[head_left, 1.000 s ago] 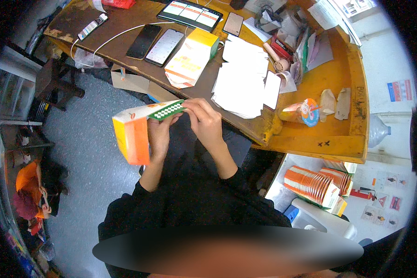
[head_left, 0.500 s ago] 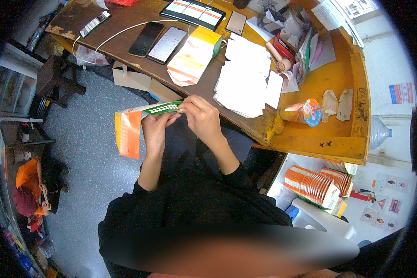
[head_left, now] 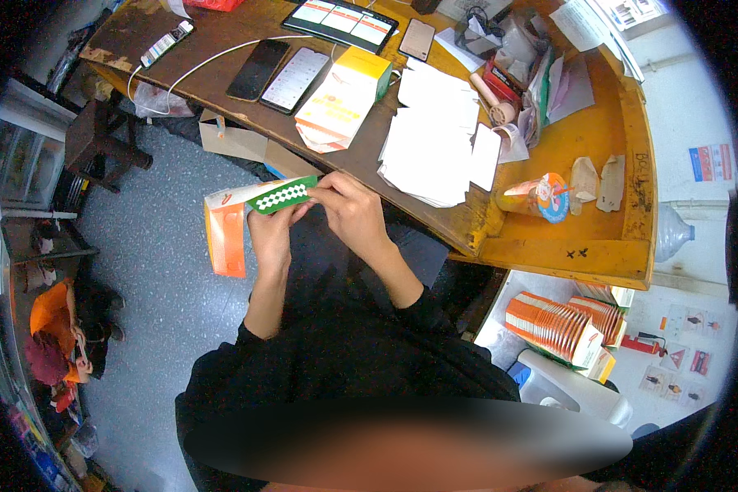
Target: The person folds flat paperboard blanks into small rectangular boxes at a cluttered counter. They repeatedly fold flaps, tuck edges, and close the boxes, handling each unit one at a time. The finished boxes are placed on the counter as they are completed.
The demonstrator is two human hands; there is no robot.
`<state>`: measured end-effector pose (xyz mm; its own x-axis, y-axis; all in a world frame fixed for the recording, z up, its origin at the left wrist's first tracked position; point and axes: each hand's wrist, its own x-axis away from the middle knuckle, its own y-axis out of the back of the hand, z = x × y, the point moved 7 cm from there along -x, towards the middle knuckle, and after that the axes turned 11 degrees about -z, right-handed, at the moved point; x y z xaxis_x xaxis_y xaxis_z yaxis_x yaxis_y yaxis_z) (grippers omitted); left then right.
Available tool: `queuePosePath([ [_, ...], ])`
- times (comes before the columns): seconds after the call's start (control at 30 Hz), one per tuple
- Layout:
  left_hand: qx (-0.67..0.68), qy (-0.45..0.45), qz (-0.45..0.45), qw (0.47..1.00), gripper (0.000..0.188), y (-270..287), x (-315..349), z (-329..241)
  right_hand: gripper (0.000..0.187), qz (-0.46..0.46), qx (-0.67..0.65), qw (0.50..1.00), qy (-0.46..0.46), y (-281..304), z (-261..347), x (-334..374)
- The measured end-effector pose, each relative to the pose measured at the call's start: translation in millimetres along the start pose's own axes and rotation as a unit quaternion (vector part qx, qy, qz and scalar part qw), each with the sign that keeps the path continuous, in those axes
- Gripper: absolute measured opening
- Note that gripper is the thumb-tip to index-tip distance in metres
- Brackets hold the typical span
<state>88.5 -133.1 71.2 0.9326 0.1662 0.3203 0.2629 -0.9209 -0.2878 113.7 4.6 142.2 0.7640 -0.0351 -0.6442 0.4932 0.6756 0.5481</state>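
In front of my body, beyond the near edge of the desk, I hold a partly folded cardboard carton [head_left: 230, 238] with orange, yellow and white faces and a green side patterned with white diamonds. My left hand [head_left: 269, 234] grips it from below, around its middle. The fingertips of my right hand [head_left: 354, 215] pinch the end of the green side. Just across from my hands, a similar white, orange and yellow carton [head_left: 342, 111] lies on the desk. A stack of white paper sheets [head_left: 429, 156] rests to its right.
The wooden desk [head_left: 221, 86] carries two phones, a tablet [head_left: 340, 25] and a cable. At its right are a plastic drink cup [head_left: 541, 199] and a handheld fan [head_left: 500, 107]. Nested cartons [head_left: 553, 328] stand at the lower right. A person in orange [head_left: 51, 307] is at far left.
The green patterned side has tilted, showing more of its face. My right hand has shifted slightly left with it, and the orange panel has turned a little.
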Motion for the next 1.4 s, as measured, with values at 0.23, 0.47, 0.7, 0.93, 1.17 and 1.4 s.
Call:
queuePosePath([
  [0.23,0.096,-0.006,0.027,0.995,0.031,-1.7,11.2,-13.8,0.047,-0.063,-0.009,0.998,0.003,1.2,10.4,3.7],
  [0.47,0.127,-0.017,-0.012,0.992,0.042,22.4,15.7,-36.1,0.057,-0.132,-0.084,0.988,0.006,19.7,6.8,1.2],
  [0.7,0.398,0.19,0.274,0.855,0.04,14.8,49.3,-64.0,0.034,-0.137,-0.264,0.953,-0.064,31.1,-22.8,-8.0],
  [0.93,0.226,0.042,0.194,0.954,0.053,-29.4,41.9,-49.7,0.022,-0.242,-0.047,0.968,0.045,62.3,5.4,-2.0],
  [1.17,0.067,-0.022,0.091,0.993,0.022,-36.6,35.1,-44.1,0.03,-0.245,0.007,0.965,0.099,67.5,13.1,1.0],
  [1.4,0.005,0.009,0.08,0.997,0.013,-24.5,21.3,-41.7,0.027,-0.149,0.003,0.988,0.029,60.4,5.8,-7.2],
])
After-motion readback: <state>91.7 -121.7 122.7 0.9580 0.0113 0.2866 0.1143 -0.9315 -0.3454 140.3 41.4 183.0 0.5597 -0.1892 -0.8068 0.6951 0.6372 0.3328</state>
